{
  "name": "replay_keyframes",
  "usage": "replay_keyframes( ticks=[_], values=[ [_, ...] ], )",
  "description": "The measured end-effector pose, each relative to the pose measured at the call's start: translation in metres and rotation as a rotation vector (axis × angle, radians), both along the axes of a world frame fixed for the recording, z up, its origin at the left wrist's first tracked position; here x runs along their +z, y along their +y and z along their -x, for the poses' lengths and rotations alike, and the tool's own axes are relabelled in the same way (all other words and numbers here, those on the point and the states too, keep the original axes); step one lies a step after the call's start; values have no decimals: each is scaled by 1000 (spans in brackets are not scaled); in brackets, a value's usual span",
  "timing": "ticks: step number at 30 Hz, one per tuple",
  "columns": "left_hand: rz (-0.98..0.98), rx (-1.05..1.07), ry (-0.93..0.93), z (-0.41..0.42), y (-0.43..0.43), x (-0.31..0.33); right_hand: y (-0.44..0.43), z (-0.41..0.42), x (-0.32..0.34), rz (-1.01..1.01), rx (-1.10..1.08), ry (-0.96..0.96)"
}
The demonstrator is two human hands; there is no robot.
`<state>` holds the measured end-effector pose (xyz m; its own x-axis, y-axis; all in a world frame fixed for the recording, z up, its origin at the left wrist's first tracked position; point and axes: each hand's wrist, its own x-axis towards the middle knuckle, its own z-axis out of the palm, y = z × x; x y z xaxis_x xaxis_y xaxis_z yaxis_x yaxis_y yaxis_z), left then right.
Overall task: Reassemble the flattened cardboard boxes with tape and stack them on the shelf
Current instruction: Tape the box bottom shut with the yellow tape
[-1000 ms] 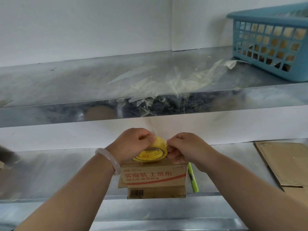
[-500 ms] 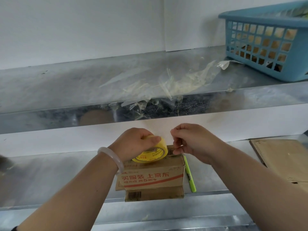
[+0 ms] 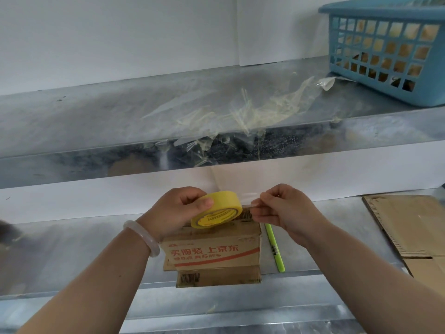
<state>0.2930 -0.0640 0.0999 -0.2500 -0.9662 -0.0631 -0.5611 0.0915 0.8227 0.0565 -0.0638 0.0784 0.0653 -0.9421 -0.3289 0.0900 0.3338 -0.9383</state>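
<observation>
You face a steel shelf (image 3: pixel 72 256) against a white wall, with a blue basket (image 3: pixel 385 56) on the tier above. Your left hand (image 3: pixel 173 210) grips the tape roll (image 3: pixel 216 209) over the cardboard box (image 3: pixel 212 251) at the shelf's front edge. Your right hand (image 3: pixel 284 210) pinches its strip (image 3: pixel 248 201), which runs left to right.

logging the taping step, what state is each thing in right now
left hand, gripping the tape roll
tape roll, above the box, short strip pulled out
right hand, pinching the strip's end
box, set up on the lower shelf
pen, lying beside the box
flat cardboard, unassembled
basket, upright on upper shelf
</observation>
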Motion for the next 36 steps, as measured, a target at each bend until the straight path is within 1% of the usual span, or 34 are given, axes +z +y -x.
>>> replay_keyframes(
  ticks=[4,6,8,12,14,15,17,19,24,28,32,34,36],
  values=[
    [39,3,-63,11,-4,-1,-1,19,15,94,-90,40],
    [57,3,-97,18,-8,-1,-3,26,22,147,-156,30],
    [49,6,-105,24,-12,-1,-3,26,20,113,-220,-81],
    [36,2,-106,26,-12,0,0,17,2,-149,-220,-439],
    [37,4,-108,26,-10,-1,0,14,-4,-216,-202,-534],
    [39,3,-114,26,-9,-1,1,13,-7,-225,-187,-537],
    [51,1,-123,26,-8,-2,3,9,-11,-223,-148,-478],
    [56,2,-124,25,-6,-3,5,5,-14,-222,-155,-424],
    [49,-4,-129,25,-3,-1,4,-6,-14,-182,-161,-397],
    [79,51,-103,20,-3,4,5,-11,-16,-122,-184,-211],
    [70,55,-182,15,-5,12,8,-11,-17,-57,-191,-62],
    [68,77,-234,12,-7,14,9,-9,-18,-58,-195,-52],
    [80,109,-295,9,-9,15,7,-8,-18,-87,-188,-90]
  ],
)
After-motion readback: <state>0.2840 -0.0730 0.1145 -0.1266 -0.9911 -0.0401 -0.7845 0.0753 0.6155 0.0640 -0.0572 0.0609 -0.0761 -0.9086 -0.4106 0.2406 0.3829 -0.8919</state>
